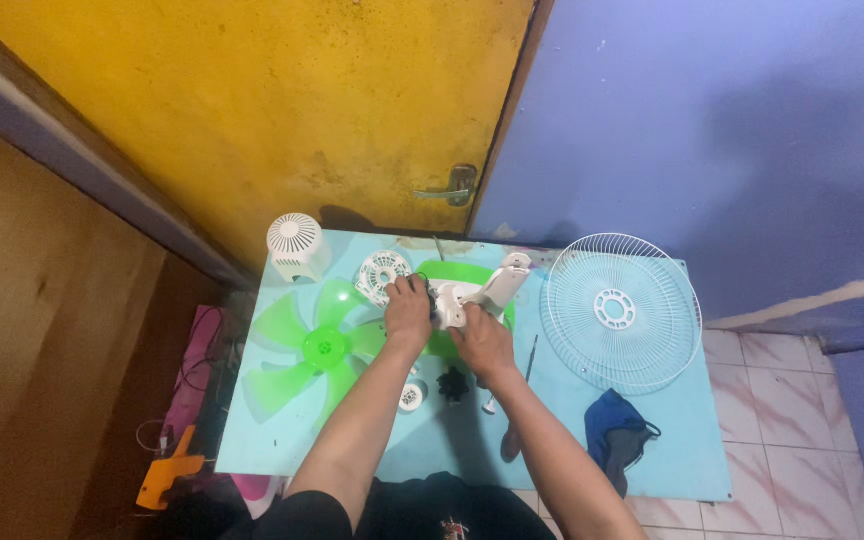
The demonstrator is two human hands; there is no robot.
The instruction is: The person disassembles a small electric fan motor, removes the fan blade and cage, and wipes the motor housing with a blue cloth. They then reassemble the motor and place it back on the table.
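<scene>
Yellow door [252, 110], blue wall [712, 130]; pale blue table [682, 460] bears fan parts.

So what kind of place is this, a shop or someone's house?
Probably a room in a home, used as a small repair corner. There's a yellow door, a tiled floor, and a low blue table where both hands work on fan parts.

Landmark: fan motor housing [467, 298] on table [692, 470]. Fan blade [324, 345] lies left of it, wire guard [620, 312] right. Rear motor cover [295, 246] far-left behind. Screwdriver [529, 360] and cloth [617, 430] right-front. Small knob [452, 384] directly in front.
</scene>
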